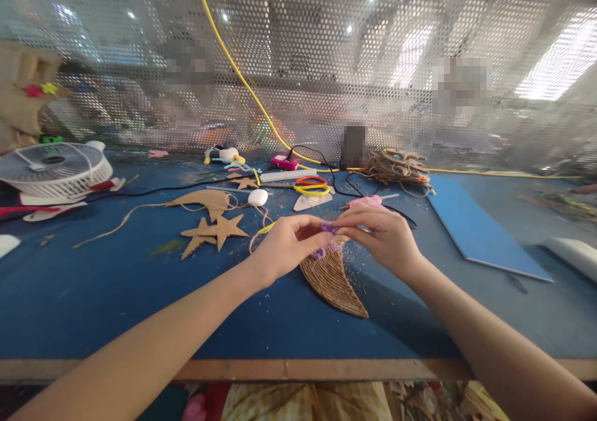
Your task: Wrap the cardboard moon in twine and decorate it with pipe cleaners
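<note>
Both hands meet over a crescent wrapped in brown twine [330, 282], which lies on the blue table. Pinched between the fingertips of my left hand [290, 245] and my right hand [383, 233] is a small purple piece [329, 227], perhaps yarn; its exact kind is hard to make out. A purple loop [318, 254] shows just below my left fingers, against the crescent. Behind my right hand lies a pink glue gun [367, 202], partly covered by that hand. Scissors with red and yellow handles [312, 189] rest farther back.
Cardboard stars [228, 229] and a cardboard crescent [203, 202] with loose twine lie left of my hands. A white fan [56, 171] stands far left. At right is a blue board [485, 234]; a twine bundle [396, 167] sits behind. Perforated metal sheeting [298, 66] closes the back.
</note>
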The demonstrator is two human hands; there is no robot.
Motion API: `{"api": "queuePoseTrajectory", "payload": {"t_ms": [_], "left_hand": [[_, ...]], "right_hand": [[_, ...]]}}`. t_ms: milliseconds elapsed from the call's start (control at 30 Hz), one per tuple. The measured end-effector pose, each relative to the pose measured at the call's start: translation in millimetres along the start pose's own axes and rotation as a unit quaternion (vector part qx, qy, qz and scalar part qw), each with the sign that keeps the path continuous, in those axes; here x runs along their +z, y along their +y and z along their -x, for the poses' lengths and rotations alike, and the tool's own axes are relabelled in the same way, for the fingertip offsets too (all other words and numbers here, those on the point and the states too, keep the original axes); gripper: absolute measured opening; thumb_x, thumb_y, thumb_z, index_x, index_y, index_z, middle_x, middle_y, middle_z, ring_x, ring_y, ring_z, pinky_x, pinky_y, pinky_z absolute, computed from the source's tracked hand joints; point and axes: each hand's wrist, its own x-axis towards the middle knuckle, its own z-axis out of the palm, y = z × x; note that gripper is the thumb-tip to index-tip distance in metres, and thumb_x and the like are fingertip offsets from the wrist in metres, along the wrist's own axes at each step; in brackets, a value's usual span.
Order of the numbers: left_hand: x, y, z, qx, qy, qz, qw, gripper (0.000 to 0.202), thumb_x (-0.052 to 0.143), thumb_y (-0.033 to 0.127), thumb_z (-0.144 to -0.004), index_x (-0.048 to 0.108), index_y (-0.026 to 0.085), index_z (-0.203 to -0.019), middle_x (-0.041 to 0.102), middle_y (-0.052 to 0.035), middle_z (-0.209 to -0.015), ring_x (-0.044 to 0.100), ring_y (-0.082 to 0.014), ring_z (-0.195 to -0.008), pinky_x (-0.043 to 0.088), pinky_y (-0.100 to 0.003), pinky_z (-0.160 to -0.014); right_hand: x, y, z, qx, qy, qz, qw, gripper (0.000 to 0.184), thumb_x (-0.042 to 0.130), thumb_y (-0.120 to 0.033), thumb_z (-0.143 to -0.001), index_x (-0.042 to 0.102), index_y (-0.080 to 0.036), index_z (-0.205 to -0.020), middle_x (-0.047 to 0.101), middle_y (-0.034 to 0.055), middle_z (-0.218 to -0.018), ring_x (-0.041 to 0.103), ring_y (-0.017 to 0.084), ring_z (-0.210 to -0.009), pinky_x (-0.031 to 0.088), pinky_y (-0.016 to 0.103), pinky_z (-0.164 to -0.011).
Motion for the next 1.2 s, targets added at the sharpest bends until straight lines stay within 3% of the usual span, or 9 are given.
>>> {"api": "queuePoseTrajectory", "payload": {"t_ms": [167, 333, 533, 633, 700, 767, 867, 933, 1200], "left_hand": [[-0.6, 0.4, 2.4, 0.074, 0.038, -0.170, 0.982, 0.015, 0.066, 0.029, -0.088, 0.072, 0.018, -0.095, 0.077, -0.0031, -0.087, 0.070, -0.0166, -0.077, 0.054, -0.029, -0.072], [1.6, -3.4, 8.4, 0.204, 0.108, -0.395, 0.889, 0.007, 0.064, 0.022, -0.088, 0.069, 0.016, -0.090, 0.075, -0.0033, -0.083, 0.070, -0.0201, -0.079, 0.051, -0.032, -0.071], [-2.4, -2.6, 10.5, 0.397, 0.108, -0.604, 0.683, 0.022, 0.050, 0.020, -0.097, 0.063, 0.014, -0.081, 0.067, -0.0049, -0.071, 0.064, -0.0202, -0.071, 0.047, -0.033, -0.068], [-2.4, -0.3, 11.3, 0.436, 0.089, -0.629, 0.638, 0.020, 0.048, 0.013, -0.095, 0.064, 0.013, -0.083, 0.067, -0.0058, -0.072, 0.064, -0.0208, -0.071, 0.046, -0.034, -0.068], [-1.8, 0.7, 11.8, 0.438, 0.086, -0.600, 0.664, 0.018, 0.049, 0.014, -0.095, 0.065, 0.012, -0.085, 0.068, -0.0061, -0.074, 0.064, -0.0210, -0.073, 0.047, -0.035, -0.070], [-1.9, 2.3, 11.6, 0.396, 0.103, -0.521, 0.749, 0.017, 0.053, 0.018, -0.094, 0.066, 0.013, -0.086, 0.070, -0.0054, -0.076, 0.065, -0.0202, -0.075, 0.048, -0.034, -0.072], [-4.8, 7.2, 9.5, 0.230, 0.106, -0.326, 0.911, 0.015, 0.058, 0.025, -0.091, 0.068, 0.015, -0.090, 0.072, -0.0038, -0.080, 0.065, -0.0171, -0.074, 0.049, -0.030, -0.070], [-7.2, 10.8, 7.2, 0.109, 0.049, -0.201, 0.972, 0.017, 0.061, 0.029, -0.088, 0.070, 0.015, -0.091, 0.073, -0.0036, -0.083, 0.065, -0.0159, -0.074, 0.049, -0.027, -0.068], [-6.9, 9.3, 4.0, -0.061, -0.090, 0.009, 0.994, 0.020, 0.069, 0.033, -0.080, 0.068, 0.013, -0.075, 0.063, 0.0007, -0.068, 0.055, -0.0100, -0.063, 0.042, -0.023, -0.062]], "right_hand": [[0.4, 5.8, 1.2, -0.139, -0.033, 0.139, 0.980, 0.016, 0.054, -0.020, -0.097, 0.070, -0.019, -0.100, 0.071, 0.0081, -0.094, 0.064, 0.020, -0.089, 0.052, 0.040, -0.087], [5.4, -1.1, 3.0, -0.139, -0.062, 0.206, 0.967, 0.012, 0.052, -0.016, -0.096, 0.064, -0.015, -0.096, 0.068, 0.0099, -0.090, 0.061, 0.022, -0.086, 0.050, 0.040, -0.082], [15.3, -14.5, 7.8, 0.053, -0.027, 0.092, 0.994, 0.014, 0.055, -0.021, -0.092, 0.064, -0.016, -0.081, 0.066, 0.0054, -0.076, 0.055, 0.016, -0.069, 0.044, 0.031, -0.063], [14.4, -18.0, 7.1, 0.233, -0.055, -0.018, 0.971, 0.024, 0.060, -0.032, -0.088, 0.063, -0.016, -0.070, 0.057, 0.0005, -0.061, 0.046, 0.012, -0.056, 0.036, 0.027, -0.053], [11.1, -19.2, 5.5, 0.293, -0.100, -0.098, 0.946, 0.032, 0.059, -0.039, -0.089, 0.061, -0.016, -0.066, 0.050, -0.0016, -0.056, 0.042, 0.011, -0.053, 0.033, 0.026, -0.051], [6.6, -19.9, 3.7, 0.264, -0.126, -0.116, 0.949, 0.034, 0.054, -0.042, -0.093, 0.062, -0.016, -0.072, 0.053, -0.0008, -0.061, 0.045, 0.011, -0.056, 0.036, 0.026, -0.053], [0.7, -17.8, 2.5, 0.081, -0.119, 0.009, 0.989, 0.024, 0.049, -0.036, -0.098, 0.063, -0.016, -0.095, 0.063, 0.0047, -0.083, 0.055, 0.015, -0.073, 0.044, 0.028, -0.064], [-1.5, -12.8, 2.7, -0.063, -0.104, 0.124, 0.985, 0.016, 0.049, -0.028, -0.099, 0.061, -0.016, -0.101, 0.065, 0.0080, -0.092, 0.058, 0.018, -0.082, 0.046, 0.032, -0.074], [-2.9, 0.7, 4.8, -0.251, -0.102, 0.191, 0.943, 0.008, 0.051, -0.013, -0.094, 0.057, -0.017, -0.096, 0.063, 0.0078, -0.083, 0.057, 0.018, -0.075, 0.047, 0.032, -0.070]]}}
